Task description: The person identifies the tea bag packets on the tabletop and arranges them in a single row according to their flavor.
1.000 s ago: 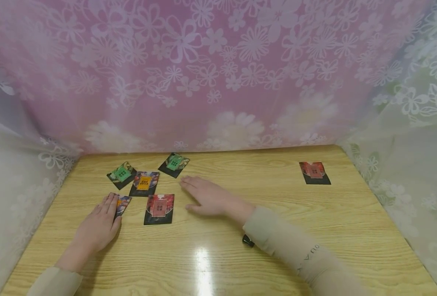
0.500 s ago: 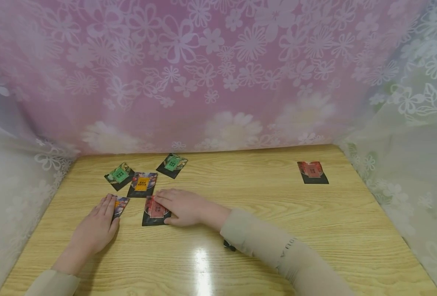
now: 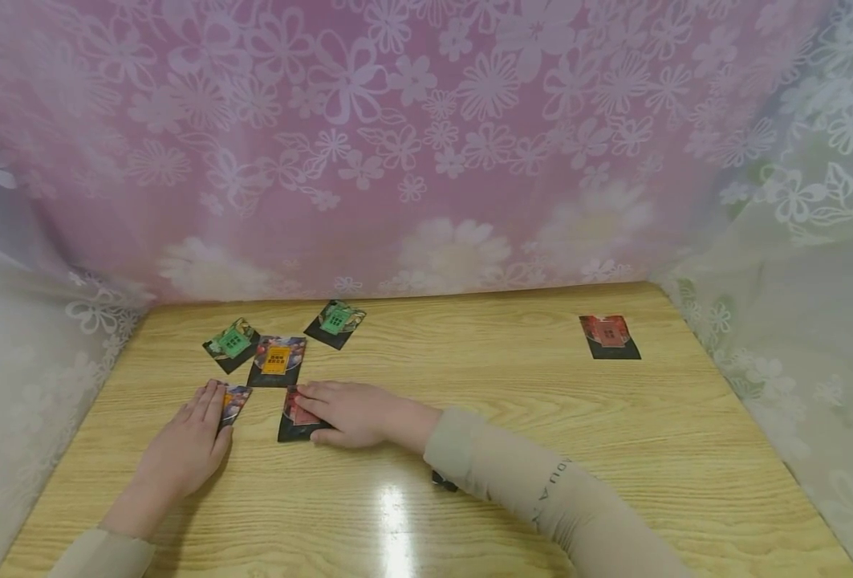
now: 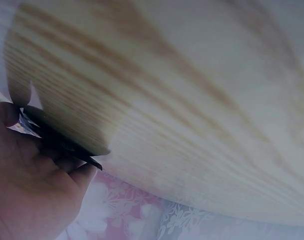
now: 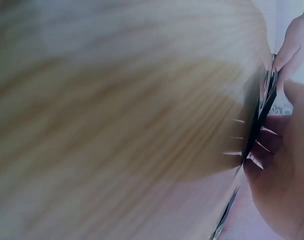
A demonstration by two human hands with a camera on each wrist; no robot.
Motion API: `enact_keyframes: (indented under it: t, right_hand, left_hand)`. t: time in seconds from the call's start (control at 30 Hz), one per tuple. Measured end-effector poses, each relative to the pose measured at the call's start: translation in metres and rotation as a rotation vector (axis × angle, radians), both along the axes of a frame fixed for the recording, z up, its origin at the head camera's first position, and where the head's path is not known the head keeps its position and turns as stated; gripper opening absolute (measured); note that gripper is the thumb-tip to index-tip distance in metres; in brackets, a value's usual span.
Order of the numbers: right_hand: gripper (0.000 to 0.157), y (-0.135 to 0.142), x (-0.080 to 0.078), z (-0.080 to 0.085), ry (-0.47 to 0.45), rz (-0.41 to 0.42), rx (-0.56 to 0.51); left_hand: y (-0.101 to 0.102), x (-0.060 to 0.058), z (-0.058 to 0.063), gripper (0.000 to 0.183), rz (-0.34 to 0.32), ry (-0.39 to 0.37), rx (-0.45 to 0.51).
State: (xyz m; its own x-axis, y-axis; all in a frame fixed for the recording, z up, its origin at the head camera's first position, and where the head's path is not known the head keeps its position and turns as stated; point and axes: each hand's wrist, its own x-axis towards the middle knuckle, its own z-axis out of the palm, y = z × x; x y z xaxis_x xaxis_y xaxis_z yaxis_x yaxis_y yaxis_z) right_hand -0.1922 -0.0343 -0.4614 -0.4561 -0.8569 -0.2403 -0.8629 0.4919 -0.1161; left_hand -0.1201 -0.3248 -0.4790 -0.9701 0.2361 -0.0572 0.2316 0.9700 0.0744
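Note:
My left hand (image 3: 184,445) lies with straight fingers over a flat sachet with an orange label (image 3: 234,404), covering its left part. In the left wrist view the sachet's dark edge (image 4: 67,143) shows against the fingers. My right hand (image 3: 357,413) rests its extended fingers on a red-labelled sachet (image 3: 292,433), hiding its right side; the left wrist's neighbour view on the right shows that sachet's dark edge (image 5: 259,120) along the fingertips. Just behind the red one lies another orange-labelled sachet (image 3: 276,361).
Two green-labelled sachets (image 3: 335,323) lie toward the back left. Far to the right is a second red-labelled sachet (image 3: 610,337). A small black object (image 3: 442,480) shows at the right sleeve. Floral curtains (image 3: 426,160) border the wooden table (image 3: 513,353) behind and at both sides.
My right hand has moved left and toward me from beside the back green sachet onto the red sachet. My left hand stays on the orange-labelled one.

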Motion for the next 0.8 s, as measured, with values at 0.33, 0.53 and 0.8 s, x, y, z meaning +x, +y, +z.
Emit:
enact_keyframes:
  t: [0.33, 0.53, 0.8]
  right_hand:
    - [0.067, 0.021, -0.002, -0.002, 0.030, -0.028, 0.016]
    - [0.067, 0.042, -0.007, -0.004, 0.007, -0.055, -0.028]
    - [0.069, 0.072, -0.012, -0.003, -0.040, -0.103, -0.092]
  left_hand:
    - [0.002, 0.001, 0.003, 0.066, 0.000, -0.007, -0.001]
    - [0.003, 0.002, 0.004, 0.066, 0.001, -0.010, -0.001]
    - [0.002, 0.001, 0.003, 0.067, 0.000, -0.015, -0.005]
